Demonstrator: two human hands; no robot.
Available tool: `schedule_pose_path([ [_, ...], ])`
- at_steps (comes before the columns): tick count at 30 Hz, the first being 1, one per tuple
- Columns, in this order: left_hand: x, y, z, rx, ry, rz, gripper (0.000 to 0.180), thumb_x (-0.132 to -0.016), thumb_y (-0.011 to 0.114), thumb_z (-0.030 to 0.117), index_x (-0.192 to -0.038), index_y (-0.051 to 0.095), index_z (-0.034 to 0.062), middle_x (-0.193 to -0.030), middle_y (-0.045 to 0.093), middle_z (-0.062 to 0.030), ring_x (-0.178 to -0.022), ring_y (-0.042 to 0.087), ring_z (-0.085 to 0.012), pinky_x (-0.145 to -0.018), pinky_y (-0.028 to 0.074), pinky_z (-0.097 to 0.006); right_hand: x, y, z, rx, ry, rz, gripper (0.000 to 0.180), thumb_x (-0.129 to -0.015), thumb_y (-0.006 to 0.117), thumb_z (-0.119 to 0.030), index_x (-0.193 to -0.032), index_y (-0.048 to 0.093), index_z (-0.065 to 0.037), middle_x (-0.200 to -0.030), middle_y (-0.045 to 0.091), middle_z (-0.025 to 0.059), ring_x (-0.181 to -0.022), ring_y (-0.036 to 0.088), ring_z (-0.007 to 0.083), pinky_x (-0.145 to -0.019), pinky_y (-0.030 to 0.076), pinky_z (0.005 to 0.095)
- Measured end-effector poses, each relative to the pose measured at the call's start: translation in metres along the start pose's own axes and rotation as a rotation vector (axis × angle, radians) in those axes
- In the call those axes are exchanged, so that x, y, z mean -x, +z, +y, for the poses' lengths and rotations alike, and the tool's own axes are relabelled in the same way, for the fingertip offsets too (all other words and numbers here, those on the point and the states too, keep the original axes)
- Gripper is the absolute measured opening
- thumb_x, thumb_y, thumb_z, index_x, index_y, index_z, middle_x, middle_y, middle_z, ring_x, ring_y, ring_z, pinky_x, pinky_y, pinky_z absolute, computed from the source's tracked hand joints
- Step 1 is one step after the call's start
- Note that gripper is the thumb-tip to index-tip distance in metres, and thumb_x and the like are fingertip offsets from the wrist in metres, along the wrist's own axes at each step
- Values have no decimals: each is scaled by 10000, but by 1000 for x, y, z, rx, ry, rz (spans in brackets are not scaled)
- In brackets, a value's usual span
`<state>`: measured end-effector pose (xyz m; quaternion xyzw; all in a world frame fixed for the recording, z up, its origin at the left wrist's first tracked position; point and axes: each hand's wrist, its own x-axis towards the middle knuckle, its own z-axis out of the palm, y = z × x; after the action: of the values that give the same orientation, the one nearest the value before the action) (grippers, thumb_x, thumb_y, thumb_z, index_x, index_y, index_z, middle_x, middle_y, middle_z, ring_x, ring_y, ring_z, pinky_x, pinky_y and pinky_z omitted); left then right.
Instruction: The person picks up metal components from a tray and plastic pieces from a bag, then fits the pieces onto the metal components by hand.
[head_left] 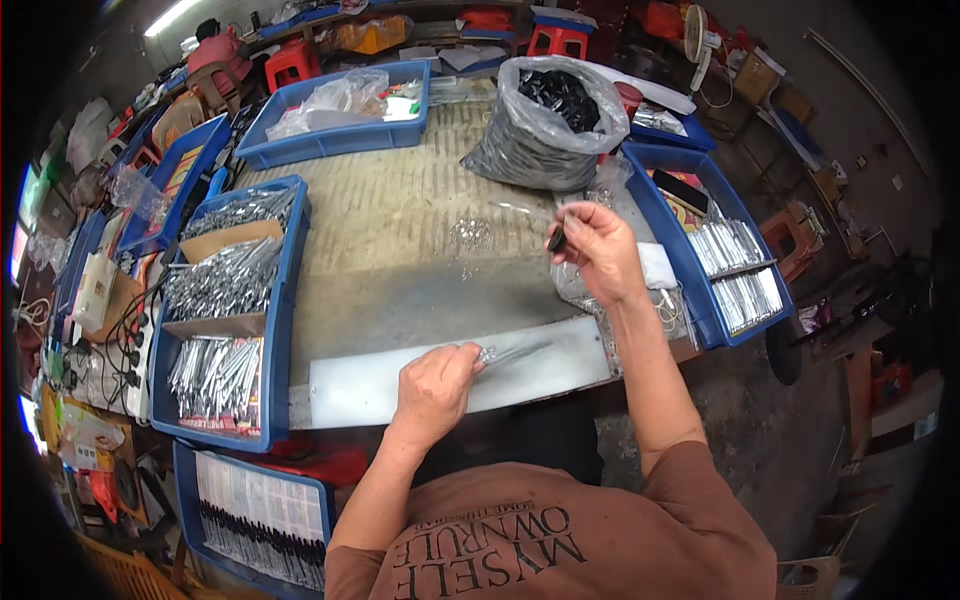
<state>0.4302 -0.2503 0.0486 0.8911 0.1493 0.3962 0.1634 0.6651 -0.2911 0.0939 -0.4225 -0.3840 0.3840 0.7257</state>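
Observation:
My left hand (435,385) is closed around a thin silver metal rod (515,353) that points right over a long white strip (450,378) at the table's near edge. My right hand (597,250) is raised above the table, pinching a small black cap (556,240) between thumb and fingers. A small heap of tiny shiny parts (470,236) lies on the table to the left of my right hand. Behind my right hand stands a big clear plastic bag (550,120) full of black pieces.
A blue tray (285,290) on the left holds several bundles of silver rods (225,285). Another blue tray (700,290) on the right holds packed rods. A far blue tray (340,140) holds plastic bags. A lower blue tray (255,520) sits near my left knee. Stools and clutter ring the table.

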Motion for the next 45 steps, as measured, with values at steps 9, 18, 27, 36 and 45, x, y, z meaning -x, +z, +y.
schedule_pose_path([
  [9,10,-7,16,-45,-24,30,131,-724,613,67,-799,507,46,-572,451,-62,-500,499,-217,-446,405,-325,59,14,39,-115,-64,-142,121,-813,600,-106,-911,602,-36,-904,579,47,-755,553,122,-630,474,242],
  [18,17,-6,19,-48,-17,9,146,-735,612,40,-846,519,21,-602,501,-74,-501,511,-234,-452,408,-320,86,21,44,-235,94,-116,129,-819,592,-87,-932,586,-25,-860,567,35,-643,540,106,-578,457,229],
  [27,19,-4,22,-115,5,32,130,-726,620,94,-787,515,49,-552,426,-47,-482,500,-193,-431,412,-305,100,27,49,-178,98,-72,115,-844,563,-88,-931,565,-12,-787,570,54,-642,569,116,-561,478,236],
  [36,23,-5,24,-106,-10,-33,161,-720,626,46,-846,528,25,-594,504,-77,-510,522,-234,-459,422,-324,110,29,53,-80,83,25,101,-836,574,-75,-911,554,-10,-747,575,53,-601,575,116,-508,482,227],
  [45,24,-3,25,-94,-24,-42,154,-726,624,54,-845,529,29,-601,505,-75,-510,523,-238,-460,423,-326,116,34,55,-76,147,138,113,-843,575,-120,-831,537,-15,-616,556,58,-498,552,113,-422,441,212],
])
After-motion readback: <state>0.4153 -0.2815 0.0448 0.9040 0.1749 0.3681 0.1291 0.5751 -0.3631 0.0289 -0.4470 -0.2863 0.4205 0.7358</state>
